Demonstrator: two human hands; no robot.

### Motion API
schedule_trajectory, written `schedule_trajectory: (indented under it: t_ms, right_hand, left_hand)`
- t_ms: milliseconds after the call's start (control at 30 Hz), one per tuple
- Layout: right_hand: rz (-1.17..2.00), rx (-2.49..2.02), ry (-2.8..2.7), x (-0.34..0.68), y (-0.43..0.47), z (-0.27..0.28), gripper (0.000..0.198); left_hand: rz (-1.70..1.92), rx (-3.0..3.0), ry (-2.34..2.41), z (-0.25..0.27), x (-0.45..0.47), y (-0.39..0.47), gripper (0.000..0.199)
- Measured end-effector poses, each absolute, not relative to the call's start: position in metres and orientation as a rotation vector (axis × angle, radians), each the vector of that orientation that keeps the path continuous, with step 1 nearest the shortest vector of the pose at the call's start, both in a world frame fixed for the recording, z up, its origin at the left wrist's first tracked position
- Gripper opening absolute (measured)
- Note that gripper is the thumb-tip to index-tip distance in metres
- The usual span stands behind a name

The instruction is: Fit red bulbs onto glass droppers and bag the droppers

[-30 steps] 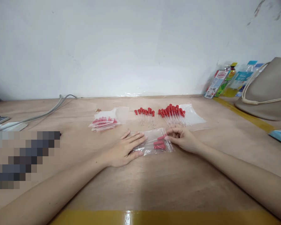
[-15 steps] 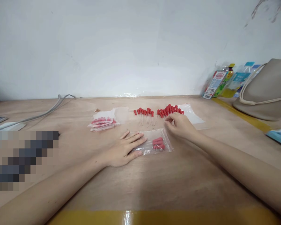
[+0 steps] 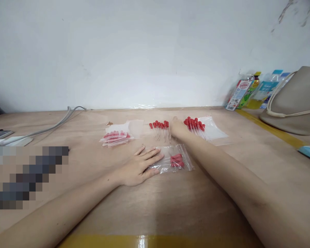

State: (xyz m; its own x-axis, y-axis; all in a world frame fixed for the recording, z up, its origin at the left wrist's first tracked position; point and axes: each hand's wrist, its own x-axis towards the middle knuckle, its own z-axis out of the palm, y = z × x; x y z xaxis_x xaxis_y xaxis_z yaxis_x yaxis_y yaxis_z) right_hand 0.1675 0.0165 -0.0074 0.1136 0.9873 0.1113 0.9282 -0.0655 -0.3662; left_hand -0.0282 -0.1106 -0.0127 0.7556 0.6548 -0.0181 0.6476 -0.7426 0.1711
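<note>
My left hand lies flat, fingers spread, on the left part of a clear zip bag. Inside the bag are several droppers with red bulbs. My right hand is bunched at the gap between two groups of loose glass droppers, its fingertips hidden behind the hand. Left of it stretches a row of red-bulbed droppers, bulbs toward the wall. A denser group of droppers lies to its right, partly on a white plastic bag and partly hidden by my forearm.
A stack of filled bags sits back left. Grey cable crosses the left side, near a phone. Bottles, a carton and a beige drawstring bag stand back right. Yellow tape runs along the front edge.
My right hand has moved left and farther away, from the front of the right dropper group to the gap between the groups. My left hand stays on the bag. The view has shifted slightly.
</note>
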Motion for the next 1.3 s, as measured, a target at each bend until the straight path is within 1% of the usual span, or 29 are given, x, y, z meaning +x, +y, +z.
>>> schedule_trajectory:
  t_ms: [133,200,267,367,400,433,533,600,667,733,833,933,1100,1233,1300]
  right_hand:
    - [0.285,-2.032,-1.84,0.171,0.016,-0.006,0.043]
    - [0.317,-1.998,-1.834,0.176,0.014,-0.002,0.043]
    - [0.365,-1.94,-1.834,0.183,0.01,0.004,0.036]
    - [0.419,-1.797,-1.837,0.2,-0.004,0.01,0.02]
    - [0.44,-1.729,-1.815,0.206,-0.011,0.009,0.02]
    - [0.467,-1.655,-1.768,0.212,-0.018,0.008,0.023]
    - [0.748,-1.271,-1.394,0.23,-0.041,-0.003,0.023]
    - [0.938,-1.12,-1.225,0.237,-0.054,-0.013,0.02]
    - [1.059,-1.042,-1.102,0.242,-0.063,-0.021,0.016]
    - [1.09,-0.997,-1.017,0.245,-0.068,-0.026,0.013]
    - [1.044,-0.962,-0.937,0.249,-0.071,-0.03,0.013]
    - [0.992,-0.998,-0.847,0.251,-0.071,-0.033,0.018]
    - [0.959,-1.099,-0.871,0.247,-0.076,-0.041,0.035]
    - [1.021,-1.098,-0.929,0.236,-0.085,-0.043,0.055]
    - [1.075,-1.096,-0.924,0.232,-0.089,-0.042,0.059]
  left_hand:
    - [0.048,2.788,1.044,-0.012,-0.028,-0.111,0.052]
    - [0.057,2.791,1.042,-0.013,-0.028,-0.11,0.051]
    - [0.068,2.792,1.041,-0.013,-0.029,-0.11,0.051]
    - [0.075,2.79,1.038,-0.014,-0.03,-0.11,0.052]
    - [0.074,2.788,1.039,-0.014,-0.03,-0.11,0.052]
    - [0.072,2.787,1.037,-0.014,-0.03,-0.11,0.052]
    - [0.079,2.784,1.032,-0.014,-0.029,-0.11,0.052]
    - [0.089,2.783,1.031,-0.014,-0.029,-0.11,0.052]
    - [0.095,2.785,1.03,-0.015,-0.03,-0.11,0.051]
    - [0.091,2.792,1.026,-0.016,-0.03,-0.11,0.052]
    - [0.073,2.801,1.028,-0.015,-0.031,-0.11,0.052]
    - [0.059,2.798,1.028,-0.013,-0.031,-0.111,0.052]
    - [0.055,2.791,1.033,-0.013,-0.03,-0.111,0.051]
    - [0.093,2.796,1.014,-0.015,-0.031,-0.11,0.052]
    - [0.11,2.794,1.0,-0.015,-0.032,-0.11,0.053]
